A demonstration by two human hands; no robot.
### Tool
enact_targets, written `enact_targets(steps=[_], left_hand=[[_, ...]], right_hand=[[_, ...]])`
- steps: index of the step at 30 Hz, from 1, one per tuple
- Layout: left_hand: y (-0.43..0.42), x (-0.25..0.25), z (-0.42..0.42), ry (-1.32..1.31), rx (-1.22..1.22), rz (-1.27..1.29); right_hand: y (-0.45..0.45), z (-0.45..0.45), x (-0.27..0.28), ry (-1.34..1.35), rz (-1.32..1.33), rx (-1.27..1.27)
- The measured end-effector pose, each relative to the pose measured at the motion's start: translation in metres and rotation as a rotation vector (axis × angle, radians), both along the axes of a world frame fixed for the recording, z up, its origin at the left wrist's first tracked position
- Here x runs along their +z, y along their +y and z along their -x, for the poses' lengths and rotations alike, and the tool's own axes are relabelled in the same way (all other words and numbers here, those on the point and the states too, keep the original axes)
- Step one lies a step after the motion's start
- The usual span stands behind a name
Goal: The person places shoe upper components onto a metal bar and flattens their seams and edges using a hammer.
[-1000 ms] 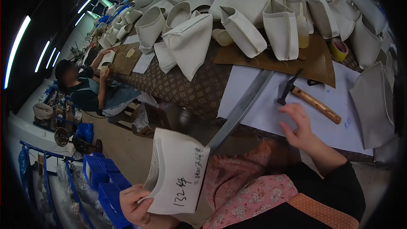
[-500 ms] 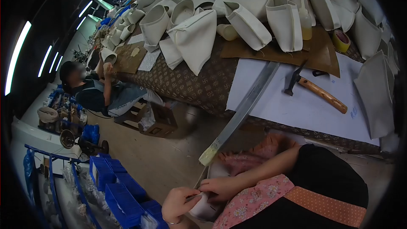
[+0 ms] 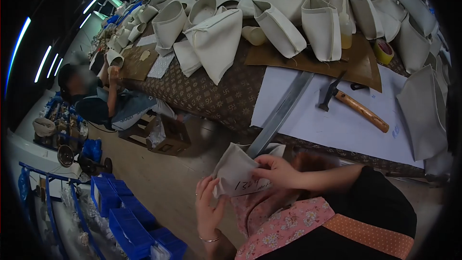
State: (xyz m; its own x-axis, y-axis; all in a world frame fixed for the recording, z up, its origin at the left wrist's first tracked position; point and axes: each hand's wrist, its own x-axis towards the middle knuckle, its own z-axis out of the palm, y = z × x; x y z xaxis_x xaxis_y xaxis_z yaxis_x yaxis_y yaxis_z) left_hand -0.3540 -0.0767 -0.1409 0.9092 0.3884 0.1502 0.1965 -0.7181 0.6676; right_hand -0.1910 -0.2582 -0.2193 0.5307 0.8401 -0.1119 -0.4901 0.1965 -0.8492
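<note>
A pale grey, pouch-like piece (image 3: pixel 237 169) with handwritten figures sits at the near end of a long flat metal bar (image 3: pixel 284 110), whose tip it hides. My left hand (image 3: pixel 208 206), with a ring and a bracelet, holds the left edge of the piece. At its upper right side my right hand (image 3: pixel 273 171) pinches the material between thumb and fingers. The bar slopes up onto the table over white paper (image 3: pixel 308 127). Right of it lies a hammer (image 3: pixel 358 108) with a wooden handle.
Many similar pale pieces (image 3: pixel 214 43) cover the patterned table (image 3: pixel 211 89). A glue-like bottle (image 3: pixel 345 29) and yellow tape roll (image 3: pixel 383 51) stand near a brown sheet (image 3: pixel 358 62). Blue bins (image 3: pixel 137 233) are at lower left; a co-worker (image 3: pixel 91 96) sits at far left.
The pale piece has come up from low near my lap to the bar's end, covering its tip. Both hands have risen with it, and its handwriting now shows.
</note>
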Motion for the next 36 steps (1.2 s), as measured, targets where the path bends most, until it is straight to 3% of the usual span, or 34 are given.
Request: enact_targets(steps=[3, 4, 5, 7, 9, 11, 15, 16, 17, 19, 25, 32, 34, 35, 36], left_hand=[[-0.013, -0.022, -0.020, -0.144, 0.032, 0.246], [-0.013, -0.025, -0.024, -0.150, 0.036, 0.255], [-0.012, -0.027, -0.029, -0.193, -0.021, 0.130], [-0.013, -0.028, -0.035, -0.244, -0.068, 0.006], [-0.014, -0.024, -0.039, -0.243, -0.104, -0.102], [-0.016, -0.028, -0.039, -0.234, -0.065, -0.098], [-0.016, -0.037, -0.041, -0.244, -0.030, -0.068], [-0.016, -0.038, -0.041, -0.253, -0.020, -0.080], [-0.018, -0.039, -0.040, -0.259, -0.011, -0.070], [-0.017, -0.039, -0.040, -0.270, -0.007, -0.059], [-0.011, -0.041, -0.041, -0.277, -0.038, 0.021], [-0.006, -0.042, -0.041, -0.228, -0.072, 0.101], [-0.006, -0.045, -0.039, -0.210, -0.068, 0.129], [-0.007, -0.047, -0.038, -0.215, -0.053, 0.135], [-0.007, -0.049, -0.037, -0.220, -0.037, 0.139]], right_hand=[[-0.021, -0.043, 0.024, -0.099, 0.208, 0.022], [-0.021, -0.057, 0.039, -0.229, 0.217, -0.105], [-0.018, -0.073, 0.052, -0.359, 0.222, -0.233], [0.000, -0.121, 0.064, -0.929, 0.203, -0.471], [0.029, -0.173, 0.078, -1.129, 0.289, -0.564], [0.068, -0.237, 0.058, -1.449, 0.425, -0.754], [0.112, -0.334, 0.035, -1.579, 0.905, -0.916], [0.116, -0.354, 0.030, -1.533, 1.092, -0.846], [0.117, -0.363, 0.034, -1.539, 1.078, -0.852], [0.116, -0.369, 0.046, -1.342, 1.283, -0.596], [0.075, -0.295, 0.095, -1.424, 1.199, -0.454], [-0.049, -0.232, 0.117, -1.372, 1.101, -0.451], [-0.079, -0.225, 0.123, -0.878, 0.853, -0.459], [-0.092, -0.219, 0.126, -0.867, 0.858, -0.471], [-0.104, -0.212, 0.128, -0.676, 0.792, -0.449]])
